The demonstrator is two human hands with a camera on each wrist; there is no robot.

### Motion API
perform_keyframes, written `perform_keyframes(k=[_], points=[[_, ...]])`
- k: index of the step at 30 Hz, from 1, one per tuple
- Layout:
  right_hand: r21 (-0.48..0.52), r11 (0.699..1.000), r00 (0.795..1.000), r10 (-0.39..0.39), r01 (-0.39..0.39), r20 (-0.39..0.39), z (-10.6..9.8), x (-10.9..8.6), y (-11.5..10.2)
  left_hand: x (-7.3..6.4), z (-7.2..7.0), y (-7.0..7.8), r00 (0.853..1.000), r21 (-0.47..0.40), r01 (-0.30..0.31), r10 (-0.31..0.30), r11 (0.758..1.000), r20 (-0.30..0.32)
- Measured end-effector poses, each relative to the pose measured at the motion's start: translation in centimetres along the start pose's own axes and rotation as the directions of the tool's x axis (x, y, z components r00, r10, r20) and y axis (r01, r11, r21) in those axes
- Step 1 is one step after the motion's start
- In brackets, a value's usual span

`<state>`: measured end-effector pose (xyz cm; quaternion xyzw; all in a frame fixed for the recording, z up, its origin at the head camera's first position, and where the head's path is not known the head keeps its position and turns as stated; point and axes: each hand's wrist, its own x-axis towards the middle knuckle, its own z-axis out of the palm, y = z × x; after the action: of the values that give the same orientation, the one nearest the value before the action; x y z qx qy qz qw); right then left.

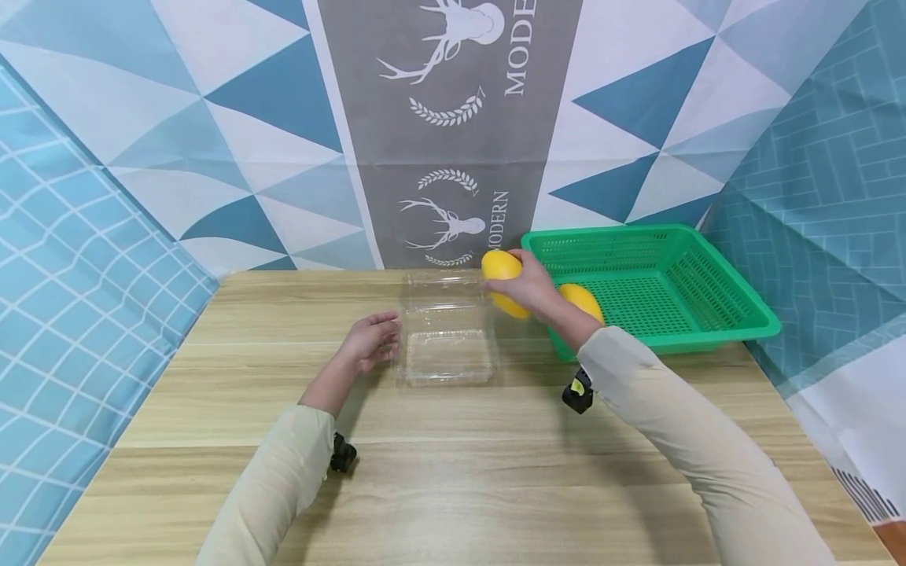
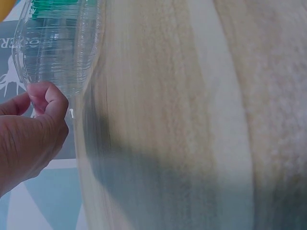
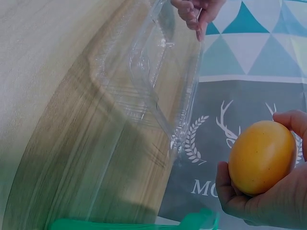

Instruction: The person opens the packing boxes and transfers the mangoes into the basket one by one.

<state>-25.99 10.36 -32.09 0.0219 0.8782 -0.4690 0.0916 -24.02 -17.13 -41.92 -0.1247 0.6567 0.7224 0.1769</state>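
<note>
A yellow mango (image 1: 501, 266) is gripped by my right hand (image 1: 532, 284), held up between the clear container and the green basket. In the right wrist view the fingers and thumb wrap round the sides of this mango (image 3: 261, 158). The clear plastic clamshell container (image 1: 450, 376) stands with its lid raised at the back of the table. At its left side my left hand (image 1: 370, 339) pinches the edge with curled fingers; the left wrist view has thumb and index finger (image 2: 50, 96) at the container's rim (image 2: 81, 86).
A green plastic basket (image 1: 760, 321) sits at the back right of the wooden table (image 1: 453, 487). Another mango (image 1: 582, 299) lies at its left end, partly covered by my right forearm. Patterned cloth (image 1: 453, 141) hangs behind the table.
</note>
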Motion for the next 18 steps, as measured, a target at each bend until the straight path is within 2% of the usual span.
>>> perform_keyframes(k=[18], points=[[-0.003,1.0,1.0,0.018,-0.018,-0.009,-2.0,0.1,0.6,0.0,-0.2,0.1,1.0,0.004,0.0,0.0,1.0,0.01]])
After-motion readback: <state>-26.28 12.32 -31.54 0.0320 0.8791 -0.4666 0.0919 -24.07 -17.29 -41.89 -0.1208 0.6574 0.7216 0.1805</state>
